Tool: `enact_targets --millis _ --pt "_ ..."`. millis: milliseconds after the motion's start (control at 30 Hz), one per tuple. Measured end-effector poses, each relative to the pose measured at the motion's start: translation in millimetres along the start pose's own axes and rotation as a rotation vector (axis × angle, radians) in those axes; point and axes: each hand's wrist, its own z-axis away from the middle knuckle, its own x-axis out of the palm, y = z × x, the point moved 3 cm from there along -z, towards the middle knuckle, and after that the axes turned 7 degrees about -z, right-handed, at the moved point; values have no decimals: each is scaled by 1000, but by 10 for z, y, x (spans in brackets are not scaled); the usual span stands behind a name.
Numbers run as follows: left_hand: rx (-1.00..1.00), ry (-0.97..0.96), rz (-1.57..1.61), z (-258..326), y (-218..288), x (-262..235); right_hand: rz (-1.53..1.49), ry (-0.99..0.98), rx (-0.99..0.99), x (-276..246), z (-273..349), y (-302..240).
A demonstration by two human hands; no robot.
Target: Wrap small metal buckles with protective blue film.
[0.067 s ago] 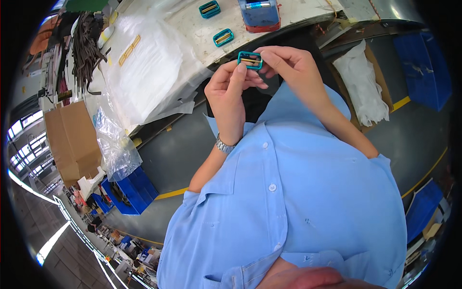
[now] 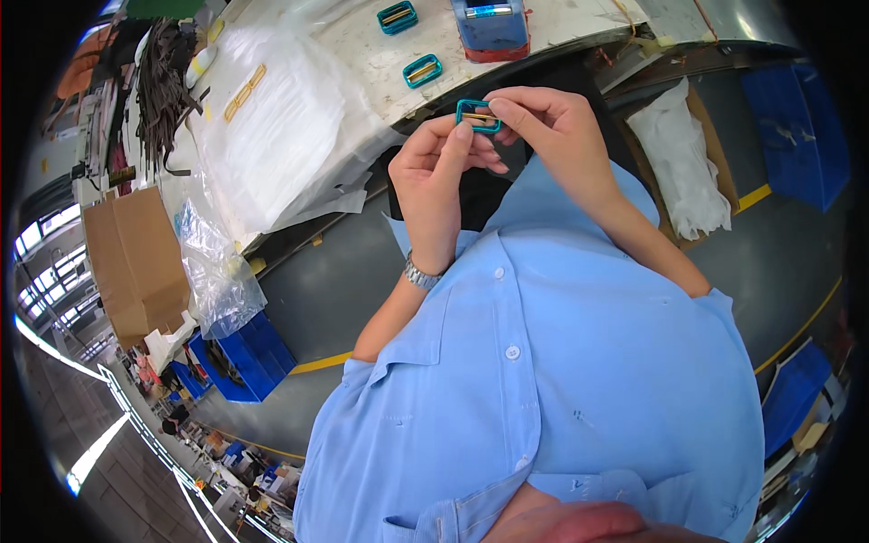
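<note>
A teal rectangular slide buckle [image 2: 480,117] with a gold centre bar is held up between my two hands, just off the near edge of the worktable. My left hand [image 2: 433,167] pinches its left end between thumb and fingers. On the opposite end, my right hand [image 2: 557,128] grips it with thumb and forefinger. Two similar teal buckles lie on the table beyond: one buckle [image 2: 422,71] close to the edge, another buckle [image 2: 396,17] farther back. Behind my right hand stands a blue container [image 2: 491,34] with a reddish base.
White sheeting [image 2: 290,136] covers the table's left part, with joined gold pieces [image 2: 244,93] on it. Dark strips [image 2: 165,86] hang farther left. A cardboard box [image 2: 136,262], a clear plastic bag [image 2: 217,281] and a blue bin [image 2: 249,362] are at left. A white-lined carton [image 2: 679,163] sits at right.
Both hands and the buckle between them have shifted slightly to the right. The buckles on the table keep their places.
</note>
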Motion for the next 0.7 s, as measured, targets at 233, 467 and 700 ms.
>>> enact_targets --millis 233,467,700 --pt "706 -193 -1223 -129 522 -63 191 -79 -4 -7 -102 -102" --pt "759 -90 -1265 -553 617 -280 -107 -127 73 7 -282 11" --pt "758 -38 -1366 -856 470 -456 20 -121 121 -196 -131 -149"
